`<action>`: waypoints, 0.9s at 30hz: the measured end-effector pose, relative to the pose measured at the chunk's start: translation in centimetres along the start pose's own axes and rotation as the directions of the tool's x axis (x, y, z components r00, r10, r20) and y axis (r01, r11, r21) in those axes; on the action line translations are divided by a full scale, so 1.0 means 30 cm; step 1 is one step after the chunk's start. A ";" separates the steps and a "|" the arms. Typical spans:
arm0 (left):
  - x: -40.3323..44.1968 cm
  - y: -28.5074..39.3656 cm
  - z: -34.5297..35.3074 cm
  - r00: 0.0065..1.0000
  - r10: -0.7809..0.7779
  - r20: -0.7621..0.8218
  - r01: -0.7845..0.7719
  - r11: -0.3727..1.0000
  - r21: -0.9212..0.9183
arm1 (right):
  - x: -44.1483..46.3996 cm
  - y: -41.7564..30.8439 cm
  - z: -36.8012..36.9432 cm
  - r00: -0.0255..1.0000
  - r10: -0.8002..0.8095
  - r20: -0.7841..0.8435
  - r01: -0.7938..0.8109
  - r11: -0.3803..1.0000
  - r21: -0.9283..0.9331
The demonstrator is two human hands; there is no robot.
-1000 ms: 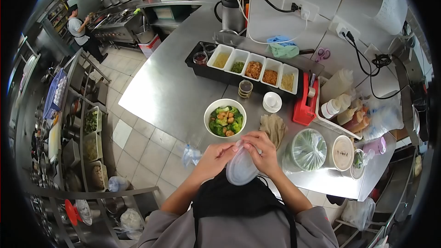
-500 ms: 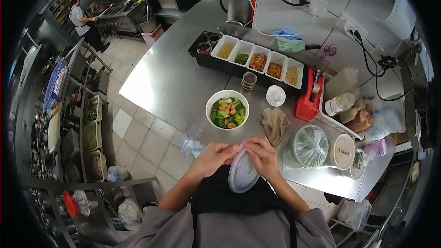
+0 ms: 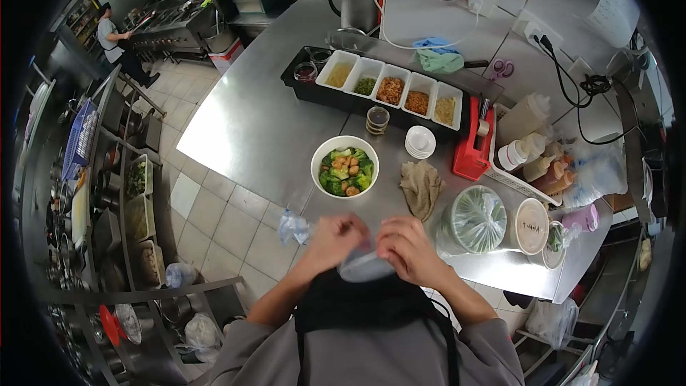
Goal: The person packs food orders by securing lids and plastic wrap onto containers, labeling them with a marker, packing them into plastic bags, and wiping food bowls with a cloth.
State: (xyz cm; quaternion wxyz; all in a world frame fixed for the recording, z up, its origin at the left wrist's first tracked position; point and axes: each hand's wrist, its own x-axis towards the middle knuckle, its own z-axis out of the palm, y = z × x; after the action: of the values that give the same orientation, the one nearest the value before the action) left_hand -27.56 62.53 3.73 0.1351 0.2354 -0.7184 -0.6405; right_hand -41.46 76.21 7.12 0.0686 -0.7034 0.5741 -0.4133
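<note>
Close to my apron, my right hand [image 3: 404, 249] grips the edge of a clear plastic lid [image 3: 366, 269], which is tilted and partly blurred. My left hand [image 3: 334, 244] is at the lid's other side, its fingers curled but smeared by motion, so whether it grips the lid cannot be made out. Beyond both hands a white round bowl [image 3: 315, 172] stands upright on the steel counter [image 3: 243, 129]. Broccoli [image 3: 334, 184] and brownish round pieces [image 3: 351, 191] fill it; no lid covers it.
A black holder [image 3: 299, 84] with several white topping tubs runs along the back. Small stacked dishes [image 3: 420, 141], a brown cloth [image 3: 421, 189] and a plastic-covered container [image 3: 477, 218] are to the right. Red caddy [image 3: 471, 146] and squeeze bottles [image 3: 525, 120] stand farther right. A person [image 3: 114, 39] stands by the stove.
The lid has turned from nearly upright to a flatter tilt. My left hand has shifted slightly and its fingers have come away from the right hand's fingertips. The view has shifted a little.
</note>
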 end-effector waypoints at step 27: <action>0.498 -0.160 -0.159 0.933 0.342 0.114 -0.247 0.374 0.894 | 0.076 0.388 0.176 0.817 0.468 -0.338 -0.516 0.854 -0.065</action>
State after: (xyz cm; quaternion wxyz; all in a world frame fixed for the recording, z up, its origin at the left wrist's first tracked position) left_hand -37.13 50.48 -1.93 0.1331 0.1675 -0.9701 -0.1145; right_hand -46.71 68.38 -1.81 0.0281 -0.4600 0.7701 -0.4411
